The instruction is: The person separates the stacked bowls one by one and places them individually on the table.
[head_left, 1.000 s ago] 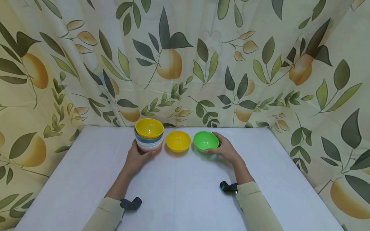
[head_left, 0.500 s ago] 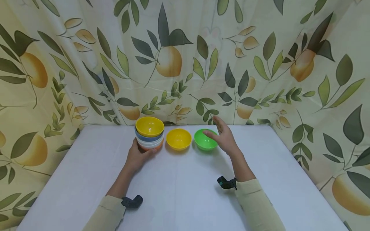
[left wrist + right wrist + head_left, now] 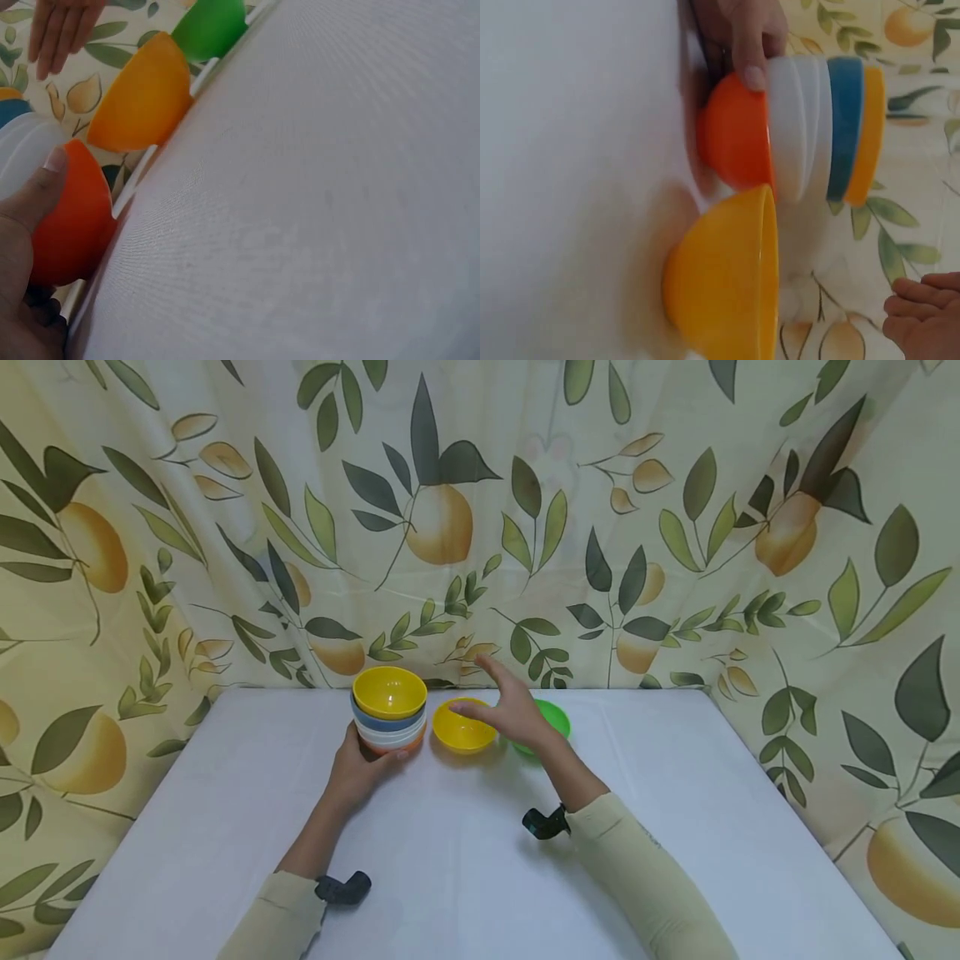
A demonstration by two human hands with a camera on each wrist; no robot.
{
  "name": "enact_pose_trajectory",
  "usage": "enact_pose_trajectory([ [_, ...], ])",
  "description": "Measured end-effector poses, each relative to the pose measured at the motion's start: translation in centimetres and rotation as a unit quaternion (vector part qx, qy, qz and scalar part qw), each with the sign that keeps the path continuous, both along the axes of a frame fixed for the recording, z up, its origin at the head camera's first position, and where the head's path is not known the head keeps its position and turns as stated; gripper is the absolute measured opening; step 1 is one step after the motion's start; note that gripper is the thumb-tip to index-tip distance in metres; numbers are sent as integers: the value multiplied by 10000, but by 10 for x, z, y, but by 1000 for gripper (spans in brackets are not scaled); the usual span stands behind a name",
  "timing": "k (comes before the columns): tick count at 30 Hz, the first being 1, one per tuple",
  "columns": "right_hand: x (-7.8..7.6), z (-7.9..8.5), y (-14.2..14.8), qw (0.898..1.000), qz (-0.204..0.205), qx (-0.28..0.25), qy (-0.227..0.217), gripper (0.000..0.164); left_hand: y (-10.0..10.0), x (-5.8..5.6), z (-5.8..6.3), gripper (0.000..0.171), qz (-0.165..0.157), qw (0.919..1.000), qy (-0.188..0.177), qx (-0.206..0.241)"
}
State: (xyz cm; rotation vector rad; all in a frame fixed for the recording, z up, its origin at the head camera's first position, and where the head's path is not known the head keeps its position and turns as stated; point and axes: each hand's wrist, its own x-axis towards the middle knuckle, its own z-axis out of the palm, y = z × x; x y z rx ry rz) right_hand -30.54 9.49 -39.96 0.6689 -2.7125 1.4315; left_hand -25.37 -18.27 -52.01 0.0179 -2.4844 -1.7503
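We held the five-bowl stack (image 3: 388,720) in our left hand (image 3: 358,770); our right hand (image 3: 516,713), fingers relaxed, hovered over two loose bowls, yellow (image 3: 462,733) and green (image 3: 556,718).

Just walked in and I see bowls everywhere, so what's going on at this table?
A person is working with plastic bowls on a white table. The left hand holds the bottom of a stack of bowls, orange at the base, then white, blue and yellow on top. The right hand, fingers straight and holding nothing, hovers above a single yellow bowl next to the stack. A green bowl sits just beyond, partly hidden behind that hand.
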Motion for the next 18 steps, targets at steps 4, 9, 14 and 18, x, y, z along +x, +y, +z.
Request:
enact_pose_trajectory([
  [4,-8,2,-33,9997,200,169,-11,103,-3,0,-1,114,-58,10000,40,18],
  [9,-9,1,-59,9982,397,410,-193,106,-2,1,-1,114,-31,10000,27,-59],
  [14,-11,1,-79,9960,752,458,-163,102,-3,1,1,113,-70,9999,81,-82],
  [18,-13,0,-87,9958,771,455,-176,102,-3,1,2,112,-107,9997,136,-150],
])
